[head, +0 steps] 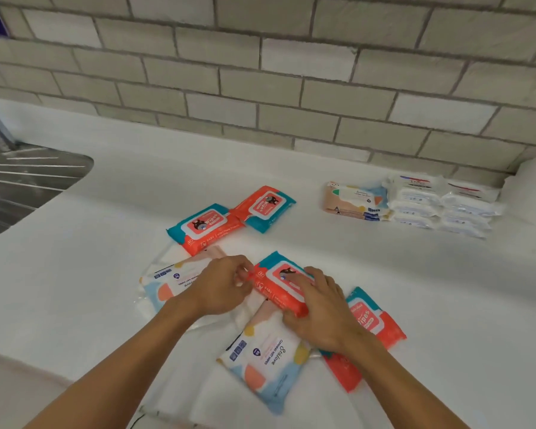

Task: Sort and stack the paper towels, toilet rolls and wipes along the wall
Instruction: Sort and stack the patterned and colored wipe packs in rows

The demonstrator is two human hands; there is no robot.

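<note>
Nearest lies a pastel wipes pack printed "Stalove CLEANING WET WIPES". Just beyond it, the right hand grips an orange wipes pack marked "80" and "BABY", fingers curled over its top and thumb at its near edge. The left hand pinches that pack's crimped end between closed fingertips. Farther off, two matching packs touch end to end, and stacked white packs sit against the brick wall.

Red pack reads "80", "BABY"; pastel pack "CLEANING WET WIPES"
</note>
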